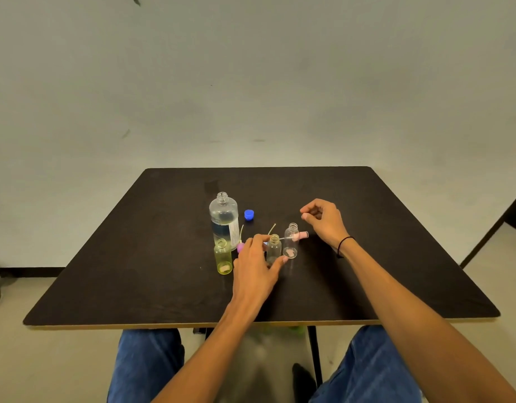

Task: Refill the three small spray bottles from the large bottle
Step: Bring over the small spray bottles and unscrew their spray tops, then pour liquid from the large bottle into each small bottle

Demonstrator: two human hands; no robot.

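The large clear bottle [224, 216] stands uncapped left of centre on the table, with a little liquid low down. Its blue cap [249, 214] lies beside it. In front stand three open small bottles: a yellow-green one [223, 257], a middle clear one [273, 248] and a right clear one [291, 241]. My left hand [256, 266] grips the middle bottle, thumb on its right side. A pink spray head [301, 235] lies behind the right bottle. Another pink-purple spray head [240, 247] is half hidden by my left hand. My right hand [323, 219] hovers above the table, loosely curled, holding nothing.
The black table [396, 257] has its near edge just above my knees. A thin spray tube [272, 228] sticks up behind the middle bottle. A dark table leg [314, 353] runs down between my legs. The wall behind is plain.
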